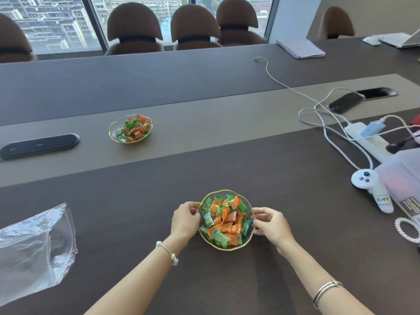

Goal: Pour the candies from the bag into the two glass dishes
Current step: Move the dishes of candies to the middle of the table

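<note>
Your left hand [185, 220] and right hand [271, 225] pinch opposite rims of the full near dish [205, 235], low centre frame, fingers curled. The far dish [113, 135] sits upper left, nearer your left; the empty bag [34, 248] lies far left.

Between the near dish [248, 241] and the far dish [111, 135] we have bare table [181, 169], open to reach across; to our left the empty bag [34, 246] lies flat, well apart; on our right cables [322, 123], a power strip [366, 139] and a white controller [369, 187] crowd the way.
</note>
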